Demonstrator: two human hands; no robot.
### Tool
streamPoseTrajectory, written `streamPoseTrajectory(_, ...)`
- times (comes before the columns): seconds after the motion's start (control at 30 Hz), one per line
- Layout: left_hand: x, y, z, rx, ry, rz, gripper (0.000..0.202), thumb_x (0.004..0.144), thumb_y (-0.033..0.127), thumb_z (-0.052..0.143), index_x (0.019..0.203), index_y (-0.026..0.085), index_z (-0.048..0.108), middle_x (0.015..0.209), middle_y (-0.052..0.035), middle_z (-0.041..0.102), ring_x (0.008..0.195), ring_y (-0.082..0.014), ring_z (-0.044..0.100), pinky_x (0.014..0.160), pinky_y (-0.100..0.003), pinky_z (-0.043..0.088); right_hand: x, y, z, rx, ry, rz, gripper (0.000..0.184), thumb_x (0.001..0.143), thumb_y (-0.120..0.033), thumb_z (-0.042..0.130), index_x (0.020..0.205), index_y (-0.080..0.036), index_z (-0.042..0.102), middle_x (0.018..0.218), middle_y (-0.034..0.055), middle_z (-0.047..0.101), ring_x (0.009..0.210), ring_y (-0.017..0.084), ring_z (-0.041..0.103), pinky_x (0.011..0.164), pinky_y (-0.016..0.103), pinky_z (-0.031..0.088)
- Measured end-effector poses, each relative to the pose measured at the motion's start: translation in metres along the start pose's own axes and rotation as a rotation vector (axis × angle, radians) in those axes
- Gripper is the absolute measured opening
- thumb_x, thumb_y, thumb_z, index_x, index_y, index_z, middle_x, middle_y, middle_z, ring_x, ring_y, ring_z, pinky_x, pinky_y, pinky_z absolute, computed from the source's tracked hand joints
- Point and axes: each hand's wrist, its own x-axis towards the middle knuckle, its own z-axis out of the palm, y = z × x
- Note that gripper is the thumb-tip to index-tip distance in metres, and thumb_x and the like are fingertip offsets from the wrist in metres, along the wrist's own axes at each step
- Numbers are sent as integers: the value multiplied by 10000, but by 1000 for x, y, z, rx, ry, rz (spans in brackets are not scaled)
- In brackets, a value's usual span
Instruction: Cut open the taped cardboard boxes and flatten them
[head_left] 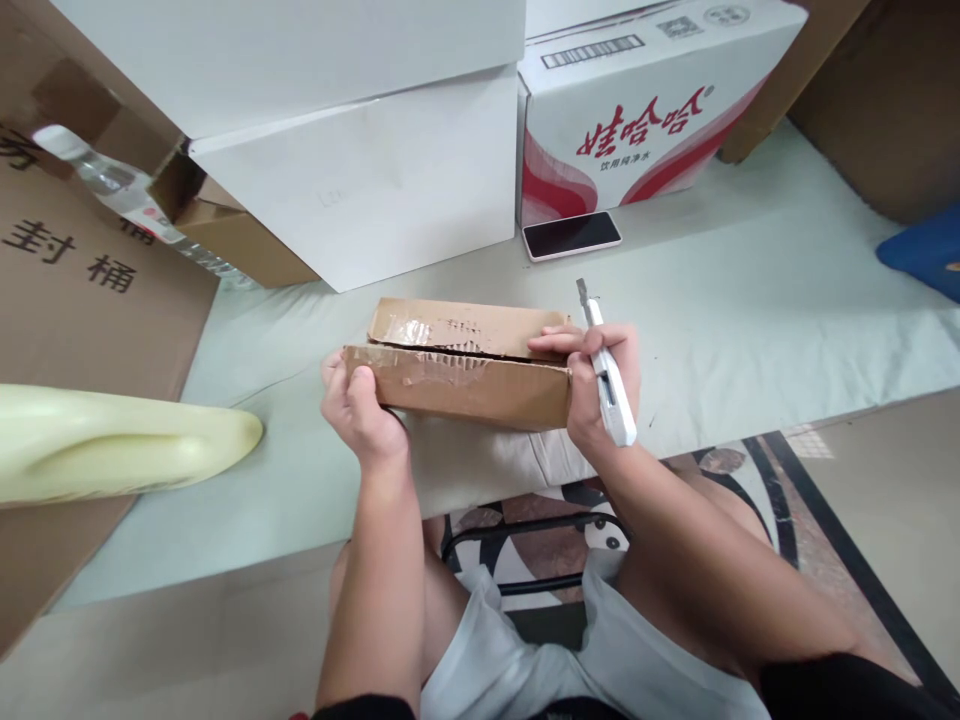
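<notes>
A small brown cardboard box (465,392) is held between my hands above the pale green cloth. Its top has a long gap between two flaps, with torn, ragged cardboard and bits of clear tape along the seam. My left hand (364,405) grips the box's left end, thumb on the near side. In my right hand (607,385) a white utility knife (609,390) is tucked by the thumb, its blade pointing away from me. Fingers of that same hand rest on the far flap at the box's right end.
Behind the box stand white cartons (375,190) and a red-and-white water carton (630,130). A phone (572,237) lies before them. At left are a large brown carton (82,330), a plastic bottle (135,195) and a yellow-green object (127,445). Something blue (926,255) sits far right.
</notes>
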Motion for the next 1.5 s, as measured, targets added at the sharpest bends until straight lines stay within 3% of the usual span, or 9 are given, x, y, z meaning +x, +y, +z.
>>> streamPoseTrajectory(0.33, -1, 3, 1, 16, 6, 5, 252, 846, 384, 527, 684, 191, 535, 833, -24, 447, 861, -181, 525, 832, -344, 479, 0, 1, -3, -28, -36, 26, 71, 1026, -299, 418, 966, -309, 383, 800, -34, 732, 1060, 209, 739, 928, 489, 584)
streamPoseTrajectory(0.67, 0, 4, 2, -8, 14, 0, 239, 817, 377, 538, 664, 197, 505, 811, -21, 432, 854, -185, 515, 806, -343, 453, -2, 6, -3, 11, -5, 50, 51, 1009, -275, 459, 972, -304, 439, 817, -36, 681, 856, 181, 729, 822, 417, 582)
streamPoseTrajectory(1.0, -2, 13, 9, -49, 70, -31, 222, 784, 345, 539, 637, 201, 456, 759, -9, 402, 786, -167, 486, 733, -313, 421, -2, 3, -1, 11, 13, 36, 70, 989, -233, 450, 956, -294, 438, 737, -53, 663, 966, 195, 727, 902, 454, 562)
streamPoseTrajectory(1.5, -2, 20, 13, -42, 94, -36, 244, 757, 345, 529, 603, 206, 401, 734, 1, 348, 748, -150, 447, 685, -293, 387, 0, 6, 1, 73, 48, 3, 137, 958, -157, 474, 943, -292, 458, 702, -63, 654, 936, 187, 710, 884, 430, 539)
